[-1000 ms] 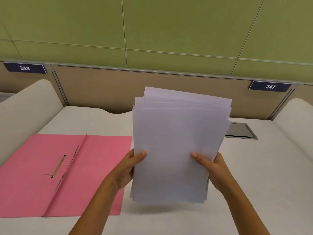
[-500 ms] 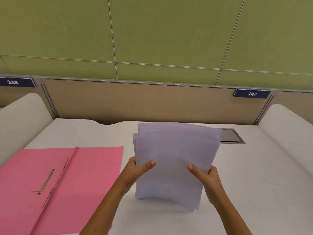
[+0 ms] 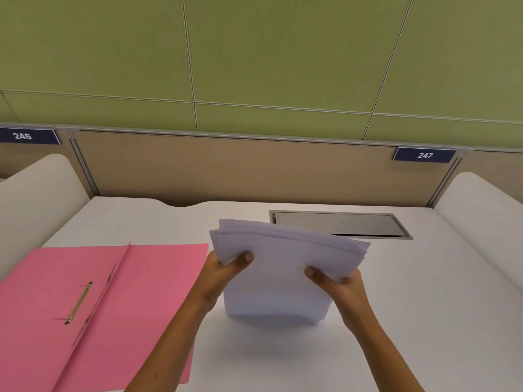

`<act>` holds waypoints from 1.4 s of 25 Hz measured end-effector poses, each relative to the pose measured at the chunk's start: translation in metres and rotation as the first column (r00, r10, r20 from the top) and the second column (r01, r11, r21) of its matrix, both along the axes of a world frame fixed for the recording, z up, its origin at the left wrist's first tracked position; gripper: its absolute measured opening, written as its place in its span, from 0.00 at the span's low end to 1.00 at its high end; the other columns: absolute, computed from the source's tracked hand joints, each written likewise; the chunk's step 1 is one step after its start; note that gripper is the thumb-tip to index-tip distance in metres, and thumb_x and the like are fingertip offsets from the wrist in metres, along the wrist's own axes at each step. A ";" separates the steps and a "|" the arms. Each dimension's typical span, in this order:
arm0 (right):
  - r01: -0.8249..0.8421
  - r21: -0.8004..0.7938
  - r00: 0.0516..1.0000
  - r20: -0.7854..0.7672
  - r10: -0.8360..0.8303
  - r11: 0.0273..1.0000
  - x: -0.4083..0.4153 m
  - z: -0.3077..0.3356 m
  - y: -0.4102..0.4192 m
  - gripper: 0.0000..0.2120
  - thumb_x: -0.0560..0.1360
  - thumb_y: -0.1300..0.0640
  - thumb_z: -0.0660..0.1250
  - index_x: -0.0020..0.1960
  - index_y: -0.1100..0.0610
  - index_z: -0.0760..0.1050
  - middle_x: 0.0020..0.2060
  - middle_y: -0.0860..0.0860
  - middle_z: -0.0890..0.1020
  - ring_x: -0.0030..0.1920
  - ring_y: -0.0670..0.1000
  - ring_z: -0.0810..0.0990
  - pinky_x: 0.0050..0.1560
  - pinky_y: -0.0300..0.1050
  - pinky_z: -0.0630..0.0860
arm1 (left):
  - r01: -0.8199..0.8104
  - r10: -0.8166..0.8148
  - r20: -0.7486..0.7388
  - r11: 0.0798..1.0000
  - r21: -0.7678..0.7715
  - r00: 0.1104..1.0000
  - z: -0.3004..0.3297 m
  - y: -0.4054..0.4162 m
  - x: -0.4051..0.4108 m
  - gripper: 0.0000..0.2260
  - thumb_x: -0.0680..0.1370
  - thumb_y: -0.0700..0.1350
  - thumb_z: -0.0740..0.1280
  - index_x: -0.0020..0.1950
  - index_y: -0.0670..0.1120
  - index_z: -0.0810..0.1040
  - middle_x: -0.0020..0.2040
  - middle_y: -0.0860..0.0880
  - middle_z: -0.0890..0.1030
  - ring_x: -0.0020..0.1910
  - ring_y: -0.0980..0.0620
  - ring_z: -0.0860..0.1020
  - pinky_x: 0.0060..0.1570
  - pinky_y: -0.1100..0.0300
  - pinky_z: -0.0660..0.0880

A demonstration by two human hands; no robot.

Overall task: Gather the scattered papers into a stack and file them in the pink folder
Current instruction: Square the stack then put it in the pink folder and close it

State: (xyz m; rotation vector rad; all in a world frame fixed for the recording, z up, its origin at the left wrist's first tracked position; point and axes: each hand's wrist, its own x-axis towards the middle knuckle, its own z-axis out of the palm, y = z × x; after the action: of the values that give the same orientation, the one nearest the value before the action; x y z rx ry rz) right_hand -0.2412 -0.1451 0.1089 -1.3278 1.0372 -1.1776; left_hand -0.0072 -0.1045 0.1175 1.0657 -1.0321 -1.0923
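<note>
A stack of white papers [image 3: 283,267] stands on its lower edge on the white desk [image 3: 410,306], its top leaning away from me and the sheets slightly uneven. My left hand [image 3: 223,273] grips its left side with the thumb on the front. On the stack's right side, my right hand [image 3: 336,284] holds it the same way. The pink folder [image 3: 135,301] lies open flat on the desk to the left, with a gold metal fastener [image 3: 79,302] on its left half.
A grey metal cable hatch [image 3: 339,224] is set into the desk behind the papers. A tan partition [image 3: 226,168] with number plates 246 [image 3: 22,136] and 247 [image 3: 424,155] closes the back. Rounded white side panels rise at left and right.
Both hands have lowered the stack from in front of me down to the desk, where its bottom edge now rests. The stack has tilted away.
</note>
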 end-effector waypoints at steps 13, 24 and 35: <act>-0.015 -0.108 1.000 -0.012 0.013 0.994 0.005 0.027 -0.007 0.20 0.62 0.57 0.78 0.53 0.53 0.79 0.45 0.52 0.85 0.47 0.52 0.84 0.43 0.44 0.81 | 0.116 -0.114 0.027 0.991 -0.071 0.993 0.030 -0.005 0.011 0.25 0.54 0.65 0.78 0.48 0.58 0.84 0.46 0.53 0.86 0.49 0.54 0.83 0.46 0.61 0.79; -0.114 -0.066 0.993 -0.017 0.113 0.991 0.000 0.033 -0.013 0.16 0.62 0.58 0.79 0.48 0.53 0.81 0.41 0.51 0.86 0.44 0.54 0.84 0.39 0.41 0.80 | 0.221 -0.219 0.084 0.975 -0.015 0.972 0.036 -0.009 0.024 0.31 0.55 0.64 0.78 0.54 0.53 0.83 0.52 0.52 0.85 0.50 0.52 0.83 0.45 0.61 0.78; -0.023 -0.100 0.997 -0.074 0.015 0.995 0.010 0.031 -0.013 0.08 0.67 0.55 0.76 0.44 0.48 0.81 0.42 0.50 0.86 0.43 0.50 0.84 0.42 0.47 0.81 | 0.051 -0.050 0.037 0.998 -0.025 0.998 0.036 -0.012 0.013 0.09 0.68 0.52 0.74 0.47 0.57 0.84 0.48 0.50 0.86 0.49 0.49 0.84 0.50 0.51 0.81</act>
State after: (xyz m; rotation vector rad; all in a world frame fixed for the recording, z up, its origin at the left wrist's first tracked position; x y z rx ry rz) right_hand -0.2315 -0.1584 0.1395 -1.4664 1.0259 -1.1882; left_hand 0.0061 -0.1162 0.1540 1.0471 -1.1049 -1.1006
